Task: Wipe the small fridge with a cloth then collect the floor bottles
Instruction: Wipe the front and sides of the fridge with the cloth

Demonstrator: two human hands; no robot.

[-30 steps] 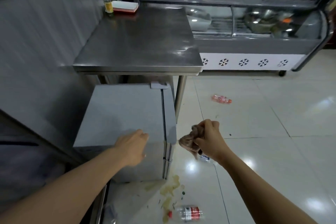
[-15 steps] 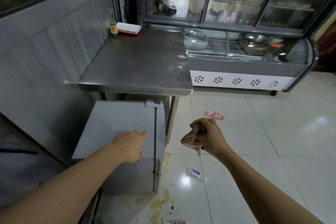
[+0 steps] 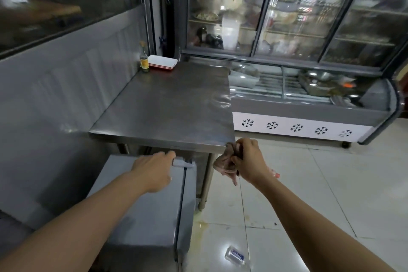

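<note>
My left hand (image 3: 154,170) lies on the top of the small fridge (image 3: 143,212), near its far edge. The fingers are stretched forward and a little bent, and the fingertips reach the light hinge cap (image 3: 184,163) at the far right corner of the fridge top. This hand holds nothing.

My right hand (image 3: 248,161) is in the air to the right of the left one, past the fridge's right side and above the floor (image 3: 331,194). Its fingers are curled tight around a crumpled pinkish-brown cloth (image 3: 225,162), and loose folds of the cloth hang out on the left side of the fist and below it.

Just beyond both hands is the steel tabletop (image 3: 167,106); its near right corner is just beside the cloth, but I cannot tell if they touch. At the far left corner of the tabletop stand a small glass bottle (image 3: 144,63) and, beside it, stacked white trays (image 3: 163,62).

One clear bottle with a blue label (image 3: 236,255) lies on the floor below my right forearm, near the fridge's front. Just behind my right wrist a small part of another bottle with a red end (image 3: 274,174) is visible on the floor. A yellowish stain (image 3: 209,225) is on the tiles next to the fridge.
</note>
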